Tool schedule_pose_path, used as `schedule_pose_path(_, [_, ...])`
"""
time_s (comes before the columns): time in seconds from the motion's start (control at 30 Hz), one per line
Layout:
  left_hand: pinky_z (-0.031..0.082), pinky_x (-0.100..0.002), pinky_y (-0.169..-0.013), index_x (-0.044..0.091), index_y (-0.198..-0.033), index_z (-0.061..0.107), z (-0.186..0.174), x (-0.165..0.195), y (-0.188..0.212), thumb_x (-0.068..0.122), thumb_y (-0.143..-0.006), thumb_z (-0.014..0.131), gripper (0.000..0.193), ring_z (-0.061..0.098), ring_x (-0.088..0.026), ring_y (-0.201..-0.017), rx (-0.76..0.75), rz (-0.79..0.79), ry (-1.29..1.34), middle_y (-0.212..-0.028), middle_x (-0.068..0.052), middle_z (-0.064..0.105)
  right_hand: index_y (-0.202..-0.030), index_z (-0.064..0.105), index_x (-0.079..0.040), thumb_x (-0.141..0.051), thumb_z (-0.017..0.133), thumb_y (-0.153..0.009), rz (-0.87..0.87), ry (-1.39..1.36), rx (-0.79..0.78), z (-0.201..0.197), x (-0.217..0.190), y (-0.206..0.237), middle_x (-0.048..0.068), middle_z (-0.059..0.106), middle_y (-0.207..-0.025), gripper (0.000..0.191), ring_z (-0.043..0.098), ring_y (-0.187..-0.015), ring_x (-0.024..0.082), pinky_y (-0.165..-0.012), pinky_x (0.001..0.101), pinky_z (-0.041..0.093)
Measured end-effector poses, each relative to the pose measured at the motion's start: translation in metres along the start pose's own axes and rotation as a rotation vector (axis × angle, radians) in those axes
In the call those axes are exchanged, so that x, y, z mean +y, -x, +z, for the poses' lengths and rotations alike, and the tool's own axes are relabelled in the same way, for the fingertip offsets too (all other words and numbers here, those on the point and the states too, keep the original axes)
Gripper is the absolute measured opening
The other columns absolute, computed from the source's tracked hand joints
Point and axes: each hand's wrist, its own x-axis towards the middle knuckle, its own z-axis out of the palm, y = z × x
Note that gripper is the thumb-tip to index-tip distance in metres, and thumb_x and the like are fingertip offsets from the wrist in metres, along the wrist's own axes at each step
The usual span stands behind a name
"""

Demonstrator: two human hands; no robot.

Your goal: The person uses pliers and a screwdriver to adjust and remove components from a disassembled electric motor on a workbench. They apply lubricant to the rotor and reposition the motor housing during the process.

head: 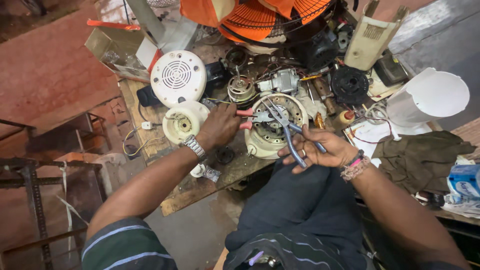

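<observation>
Head cam only, looking down at cluttered wooden workbench (200, 187).

Left hand (220, 125), steel watch on wrist, closed around red-handled pliers (246, 119); the jaws point right and meet the top of the motor housing (272, 127). Right hand (320, 150), ring on one finger and bead bracelet at wrist, fingers wrapped on blue-handled pliers (290, 132); handles run down-right through the palm, nose points up-left, tip over the housing's middle. Both plier tips sit close together on the housing top (can't tell exactly what they pinch, too small).

Motor housing: cream, round, open-topped w/ windings visible inside, stands at bench's near edge, between the two hands, just above person's dark-trousered lap.

Around it:
- cream round cap (184, 121) just left of left hand, touching-close to wrist area
- white round vented cover (178, 76) behind that
- small bare motor (241, 89) and grey metal motor block (282, 80) behind housing
- black round part (349, 84) further right
- orange fan w/ guard (260, 17) at far edge
- white plastic cone shroud (430, 95) on right, well apart from hands
- olive cloth (420, 160) right of right hand
- cardboard box (117, 50) at back left

Misc wires + small parts scattered betw these.
</observation>
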Motion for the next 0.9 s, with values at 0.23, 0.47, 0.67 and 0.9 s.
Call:
schedule_pose_path(0.23, [0.048,-0.050,-0.080,0.004,-0.081,0.074,-0.003,-0.009,-0.002,0.039,-0.093,0.064,0.038,0.059,-0.036,-0.094,0.000,0.043,0.023,-0.100,-0.016,0.057,-0.108,0.064,0.002,-0.043,0.049,-0.108,0.033,-0.049,-0.049,-0.005,-0.011,-0.003,0.026,0.062,-0.115,0.047,0.066,-0.103,0.038,-0.081,0.0571,0.057])
schedule_pose_path(0.47, [0.049,-0.049,-0.076,0.001,-0.081,0.072,-0.003,0.003,0.000,0.040,-0.094,0.069,0.041,0.059,-0.035,-0.091,-0.018,-0.025,0.094,-0.102,-0.018,0.057,-0.099,0.058,-0.008,-0.040,0.061,-0.099,-0.266,-0.332,-0.034,0.034,0.063,-0.033,0.012,0.060,-0.107,0.032,0.056,-0.086,0.021,-0.070,0.0355,0.048])
schedule_pose_path(0.67, [0.049,-0.047,-0.073,0.006,-0.088,0.072,0.002,0.037,0.029,0.023,-0.080,0.067,0.020,0.059,-0.034,-0.092,-0.039,-0.188,0.108,-0.102,-0.014,0.057,-0.112,0.058,-0.011,-0.029,0.060,-0.102,-0.860,-0.366,0.351,0.095,0.124,-0.148,0.013,0.065,-0.108,0.020,0.063,-0.098,0.033,-0.084,0.0507,0.054])
schedule_pose_path(0.9, [0.049,-0.047,-0.080,0.004,-0.089,0.072,0.003,0.005,0.006,0.033,-0.089,0.067,0.029,0.059,-0.033,-0.096,0.020,-0.007,-0.025,-0.100,-0.013,0.057,-0.113,0.064,-0.004,-0.032,0.053,-0.095,-0.255,-0.110,0.222,0.052,0.053,-0.036,0.025,0.065,-0.126,0.035,0.066,-0.116,0.041,-0.097,0.0687,0.050])
